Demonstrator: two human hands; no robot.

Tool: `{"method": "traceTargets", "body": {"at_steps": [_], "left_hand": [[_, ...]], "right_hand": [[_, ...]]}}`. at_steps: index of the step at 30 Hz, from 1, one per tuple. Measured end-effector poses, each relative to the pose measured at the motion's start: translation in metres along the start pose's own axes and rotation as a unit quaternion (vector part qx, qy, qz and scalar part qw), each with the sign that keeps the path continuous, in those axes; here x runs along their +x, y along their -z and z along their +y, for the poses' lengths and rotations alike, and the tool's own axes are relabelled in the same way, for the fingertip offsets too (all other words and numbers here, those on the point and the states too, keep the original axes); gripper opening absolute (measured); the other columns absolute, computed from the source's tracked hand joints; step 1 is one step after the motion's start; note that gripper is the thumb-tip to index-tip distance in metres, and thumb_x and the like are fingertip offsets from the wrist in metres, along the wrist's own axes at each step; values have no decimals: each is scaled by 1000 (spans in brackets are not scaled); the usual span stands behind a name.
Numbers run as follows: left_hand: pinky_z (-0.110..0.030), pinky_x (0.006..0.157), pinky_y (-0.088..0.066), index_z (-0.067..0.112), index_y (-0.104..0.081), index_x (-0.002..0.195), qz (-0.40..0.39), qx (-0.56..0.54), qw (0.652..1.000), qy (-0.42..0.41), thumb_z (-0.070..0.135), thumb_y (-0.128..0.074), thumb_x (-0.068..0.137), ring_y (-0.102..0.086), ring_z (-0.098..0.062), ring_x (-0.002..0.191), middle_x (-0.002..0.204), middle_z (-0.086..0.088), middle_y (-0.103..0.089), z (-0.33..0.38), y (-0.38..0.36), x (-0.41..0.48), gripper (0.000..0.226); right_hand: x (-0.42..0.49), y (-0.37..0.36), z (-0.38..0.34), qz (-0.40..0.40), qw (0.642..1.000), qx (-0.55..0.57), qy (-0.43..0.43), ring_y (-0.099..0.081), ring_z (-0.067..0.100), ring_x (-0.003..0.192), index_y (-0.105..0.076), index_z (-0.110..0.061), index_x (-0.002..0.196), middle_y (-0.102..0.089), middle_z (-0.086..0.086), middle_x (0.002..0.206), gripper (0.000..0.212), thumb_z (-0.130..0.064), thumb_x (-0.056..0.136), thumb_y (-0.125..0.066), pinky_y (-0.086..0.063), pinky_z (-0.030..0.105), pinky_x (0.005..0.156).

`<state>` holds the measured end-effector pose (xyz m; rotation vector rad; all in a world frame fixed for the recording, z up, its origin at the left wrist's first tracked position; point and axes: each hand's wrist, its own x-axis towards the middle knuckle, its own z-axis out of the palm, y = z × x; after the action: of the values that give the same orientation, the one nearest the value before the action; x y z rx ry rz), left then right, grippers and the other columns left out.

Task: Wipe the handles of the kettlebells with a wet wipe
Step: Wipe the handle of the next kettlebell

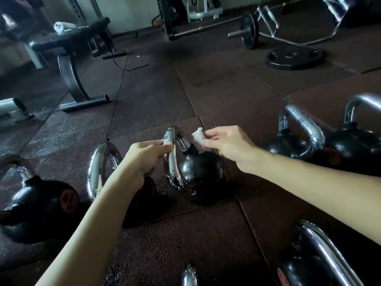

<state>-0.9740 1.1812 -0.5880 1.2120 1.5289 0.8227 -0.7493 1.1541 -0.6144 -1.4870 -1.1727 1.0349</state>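
Observation:
A black kettlebell [201, 172] with a chrome handle [172, 162] sits on the dark rubber floor in the middle of the view. My left hand [145, 159] pinches the left side of that handle near its top. My right hand [228, 147] holds a small white wet wipe [198, 137] just to the right of the handle's top, above the ball. Whether the wipe touches the handle is unclear.
Other kettlebells stand around: one [37, 205] at far left, one [103, 166] behind my left forearm, two [296, 133] [354, 145] at right, two [317, 256] [188, 275] near the bottom edge. A bench [70, 42] stands back left. A weight plate [294, 56] and barbell [249, 30] lie at the back right.

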Motion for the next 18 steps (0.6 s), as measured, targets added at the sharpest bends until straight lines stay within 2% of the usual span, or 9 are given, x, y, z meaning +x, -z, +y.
{"method": "traceTargets", "body": {"at_steps": [3,4,6,9,10,12,14,16,18], "left_hand": [[-22,69,-38,20,-80,96,29,31,999,-31,25,-81,86,-55,-14,67,99,-2,-74,21,-26,5,11],[-25,66,-37,18,-75,84,24,46,998,-42,25,-80,87,-53,-17,70,93,-3,-69,28,-35,5,8],[-25,51,-30,21,-66,84,1,86,995,-45,28,-80,87,-47,-17,62,86,-7,-59,39,-52,4,16],[-14,38,-30,22,-74,82,-34,93,994,-41,35,-85,82,-48,-9,42,84,-2,-69,52,-77,-3,17],[-13,42,-37,24,-77,84,-40,88,994,-47,37,-87,79,-57,-7,50,85,1,-74,53,-85,-5,17],[-22,67,-56,32,-80,83,-32,83,993,-77,48,-90,70,-70,-10,73,85,6,-77,49,-93,-5,22],[-38,93,-59,48,-76,74,14,108,989,-103,67,-81,61,-74,-17,91,92,9,-79,47,-91,-8,23],[-34,91,-55,48,-76,79,26,92,989,-113,74,-70,73,-73,-17,94,95,6,-78,45,-84,-18,27],[-20,76,-47,36,-80,84,-20,26,993,-110,67,-62,89,-67,2,85,88,15,-75,41,-78,-32,36]], "right_hand": [[1,24,-6,19,999,19,-44,-55,-7,45,-79,-23,106,-79,-6,94,24,-19,83,-85,-38,10,47],[1,32,-8,25,998,19,-54,-53,-4,45,-79,-23,106,-80,-5,94,24,-19,83,-85,-38,13,48],[1,45,-12,35,994,42,-91,-50,2,50,-79,-24,106,-80,-3,95,25,-20,83,-86,-37,20,49],[-4,62,-19,22,985,118,-125,-46,5,54,-78,-21,112,-73,0,93,28,-16,85,-83,-33,22,47],[-8,66,-22,15,982,140,-126,-45,5,55,-78,-20,114,-72,0,92,29,-14,86,-82,-32,21,47],[-17,74,-27,2,980,160,-117,-43,6,57,-78,-21,113,-71,-2,89,27,-13,87,-80,-32,21,48],[-23,80,-30,2,980,161,-113,-40,6,59,-79,-22,109,-70,-4,88,23,-15,87,-81,-32,20,48],[-26,83,-33,4,982,155,-110,-38,7,60,-80,-23,106,-72,-4,93,21,-17,86,-82,-32,20,48],[-29,82,-38,-3,985,140,-98,-39,6,59,-81,-25,102,-75,-6,90,19,-18,84,-83,-32,19,48]]}}
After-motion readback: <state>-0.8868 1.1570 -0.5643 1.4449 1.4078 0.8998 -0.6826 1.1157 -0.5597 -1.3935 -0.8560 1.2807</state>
